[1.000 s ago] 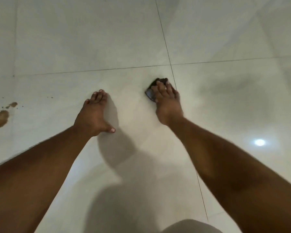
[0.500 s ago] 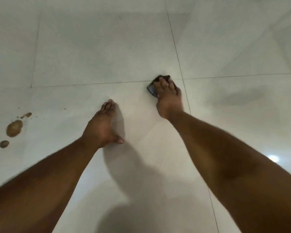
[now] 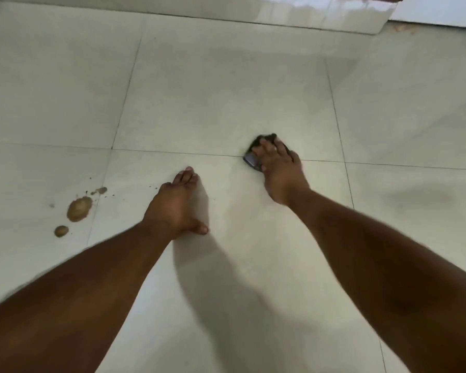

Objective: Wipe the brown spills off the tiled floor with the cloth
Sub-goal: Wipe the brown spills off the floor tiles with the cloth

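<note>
My right hand (image 3: pixel 279 170) presses a small dark cloth (image 3: pixel 252 160) flat on the pale tiled floor (image 3: pixel 199 90), right on a grout line; most of the cloth is hidden under the fingers. My left hand (image 3: pixel 175 205) rests flat on the floor to the left of it, fingers together, holding nothing. Brown spills lie further left: a large blot (image 3: pixel 78 208), a smaller round one (image 3: pixel 61 230) below it, and a little smear with specks (image 3: pixel 100 190) above.
A white tiled step or skirting (image 3: pixel 320 14) runs along the far edge of the floor. A faint brownish mark (image 3: pixel 402 28) sits at its right end. My arms cast a shadow (image 3: pixel 226 265) on the tiles between them.
The view has tilted up, so the far skirting now shows and the spills sit closer to centre. Both hands stay pressed on the floor, the right still on the cloth.
</note>
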